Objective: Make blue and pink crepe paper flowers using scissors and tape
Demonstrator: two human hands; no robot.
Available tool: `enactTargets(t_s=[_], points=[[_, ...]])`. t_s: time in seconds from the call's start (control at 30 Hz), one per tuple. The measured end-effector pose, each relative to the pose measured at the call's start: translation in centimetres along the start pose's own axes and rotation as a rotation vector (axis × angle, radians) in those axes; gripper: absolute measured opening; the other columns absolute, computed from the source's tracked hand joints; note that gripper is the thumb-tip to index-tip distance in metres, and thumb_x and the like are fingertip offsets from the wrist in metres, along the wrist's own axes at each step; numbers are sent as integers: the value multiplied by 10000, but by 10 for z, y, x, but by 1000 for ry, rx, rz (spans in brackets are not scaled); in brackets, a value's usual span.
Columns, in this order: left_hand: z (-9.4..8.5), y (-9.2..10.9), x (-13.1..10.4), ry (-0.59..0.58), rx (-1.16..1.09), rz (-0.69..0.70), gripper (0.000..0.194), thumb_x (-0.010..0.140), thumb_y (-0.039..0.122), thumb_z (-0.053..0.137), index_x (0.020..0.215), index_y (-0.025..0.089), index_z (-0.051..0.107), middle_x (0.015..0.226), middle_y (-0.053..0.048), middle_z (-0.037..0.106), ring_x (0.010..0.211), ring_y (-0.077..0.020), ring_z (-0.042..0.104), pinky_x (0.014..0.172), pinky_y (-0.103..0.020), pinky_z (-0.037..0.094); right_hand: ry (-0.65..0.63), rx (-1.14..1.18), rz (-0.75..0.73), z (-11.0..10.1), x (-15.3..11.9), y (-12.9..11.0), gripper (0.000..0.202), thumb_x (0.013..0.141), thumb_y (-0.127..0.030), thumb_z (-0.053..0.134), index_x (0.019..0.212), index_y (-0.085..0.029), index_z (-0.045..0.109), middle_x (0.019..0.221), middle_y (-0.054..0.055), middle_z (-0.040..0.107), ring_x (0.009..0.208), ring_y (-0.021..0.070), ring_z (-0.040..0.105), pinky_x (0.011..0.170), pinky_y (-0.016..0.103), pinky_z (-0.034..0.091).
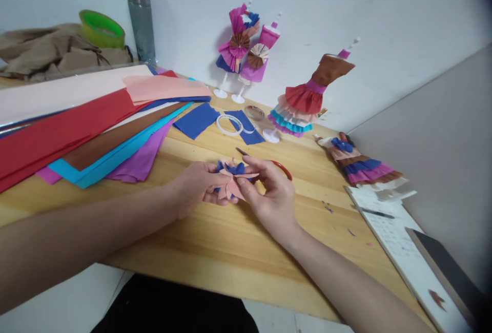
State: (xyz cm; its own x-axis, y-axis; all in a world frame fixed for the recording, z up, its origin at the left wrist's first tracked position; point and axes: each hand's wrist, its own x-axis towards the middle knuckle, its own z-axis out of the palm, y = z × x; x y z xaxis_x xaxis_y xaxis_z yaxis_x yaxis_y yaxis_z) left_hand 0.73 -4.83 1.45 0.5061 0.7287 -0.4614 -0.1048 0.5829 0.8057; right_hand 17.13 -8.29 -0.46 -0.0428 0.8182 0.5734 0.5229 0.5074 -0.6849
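Note:
A pink and blue paper flower (231, 182) is held between both hands above the wooden table (215, 256). My left hand (194, 187) has its fingers closed on the flower's left side and underneath it. On the right side, my right hand (271, 194) pinches a pink petal between thumb and fingers. Scissors (282, 168) with red handles lie just behind my right hand, partly hidden by it. Beyond the flower are two blue paper pieces (196, 120) and a white tape roll (229, 125).
Stacked coloured paper (77, 128) covers the left side. Several small mannequins in paper dresses (303, 95) stand at the back; another dress (365, 166) lies at the right. A notebook (388, 225), pen (376, 213) and dark phone-like device (442, 266) occupy the right edge. A bottle (141, 23) stands back left.

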Motion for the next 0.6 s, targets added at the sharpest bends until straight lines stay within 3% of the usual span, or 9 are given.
enactTargets(t_s=[0.1, 0.23, 0.5, 0.6], points=[[0, -1, 0, -12, -9, 1, 178, 674, 200, 746, 820, 111, 695, 703, -54, 721, 615, -150, 691, 587, -229, 507, -5, 54, 83, 1, -1, 1, 284, 816, -182, 674, 1093, -241, 651, 868, 23, 719, 769, 175, 678, 663, 322, 558], [0, -3, 2, 0, -21, -14, 172, 652, 182, 751, 794, 108, 689, 672, -49, 719, 614, -162, 701, 584, -231, 516, -16, 57, 78, 2, -2, 0, 282, 818, -171, 673, 1093, -230, 654, 882, 30, 724, 765, 171, 680, 646, 309, 555], [3, 0, 0, 56, -32, -25, 182, 607, 44, 713, 774, 109, 683, 597, -15, 692, 508, -87, 621, 561, -189, 497, -48, -113, -253, 0, -3, -1, 352, 857, -92, 630, 1180, -232, 630, 921, 31, 735, 764, 155, 685, 678, 293, 573], [4, 0, 0, 32, -46, 5, 136, 659, 40, 673, 774, 109, 690, 622, -13, 692, 516, -76, 607, 568, -186, 488, -73, -172, -330, -1, -3, 0, 410, 861, -85, 625, 1242, -235, 603, 905, 41, 725, 753, 167, 663, 675, 310, 568]])
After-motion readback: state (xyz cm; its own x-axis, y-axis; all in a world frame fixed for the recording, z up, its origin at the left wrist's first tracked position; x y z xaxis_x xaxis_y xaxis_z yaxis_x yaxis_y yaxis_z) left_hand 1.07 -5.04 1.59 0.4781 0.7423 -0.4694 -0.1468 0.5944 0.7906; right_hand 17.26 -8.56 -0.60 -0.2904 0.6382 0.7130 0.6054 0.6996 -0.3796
